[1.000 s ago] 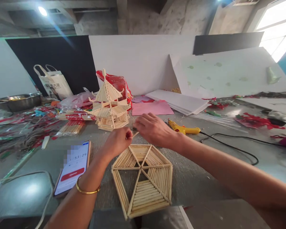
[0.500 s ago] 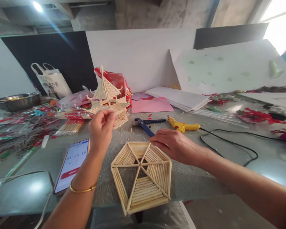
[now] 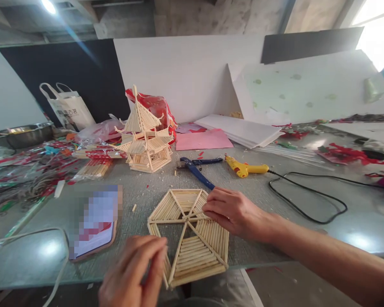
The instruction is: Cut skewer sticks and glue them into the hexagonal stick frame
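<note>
A heptagon-like panel of wooden sticks (image 3: pixel 200 260) lies at the table's front edge, with spokes meeting at its middle. Most of its sections are filled with parallel sticks; the lower-left one is an open gap. My right hand (image 3: pixel 235 211) is over the panel's upper right, fingers closed on what looks like a thin wooden stick pointing at the hub. My left hand (image 3: pixel 136 266) is curled beside the panel's lower-left edge, thumb and fingers together. Whether anything is between them I cannot make out.
Blue-handled cutters (image 3: pixel 196 172) lie behind the panel, near a yellow glue gun (image 3: pixel 248 169) with a looping black cord. A stick-built pagoda model (image 3: pixel 144 140) stands farther back. To the left are a phone (image 3: pixel 97 224), bundled sticks (image 3: pixel 92 169) and plastic wrappings.
My left hand has come down and toward me, from in front of the pagoda to the panel's lower-left edge. My right hand has moved slightly down, from the panel's upper-right rim onto its sticks.
</note>
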The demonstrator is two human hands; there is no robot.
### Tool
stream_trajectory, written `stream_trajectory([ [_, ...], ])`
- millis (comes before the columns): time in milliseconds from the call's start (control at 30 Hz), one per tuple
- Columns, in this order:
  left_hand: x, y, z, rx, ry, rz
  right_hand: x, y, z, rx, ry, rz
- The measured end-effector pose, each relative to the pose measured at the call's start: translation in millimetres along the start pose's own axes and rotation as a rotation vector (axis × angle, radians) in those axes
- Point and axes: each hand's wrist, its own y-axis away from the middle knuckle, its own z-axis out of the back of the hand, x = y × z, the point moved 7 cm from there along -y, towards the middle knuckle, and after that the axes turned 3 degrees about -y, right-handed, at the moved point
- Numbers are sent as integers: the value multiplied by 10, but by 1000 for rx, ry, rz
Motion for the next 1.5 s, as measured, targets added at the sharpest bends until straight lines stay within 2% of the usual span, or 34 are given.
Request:
stream_trajectory([
  [100, 343, 83, 78, -28, -75, 182, 6, -1, -13, 38, -12, 3],
  [200, 464, 120, 75, -29, -76, 271, 26, 6, -21, 80, -30, 34],
  [600, 532, 158, -43, 7, -24, 352, 140, 19, -16, 162, 17, 136],
  [1200, 454, 154, -78, 15, -53, 264, 194, 42, -72, 219, -12, 172],
  [1500, 449, 139, -84, 40, -59, 274, 222, 50, -84, 228, 11, 182],
])
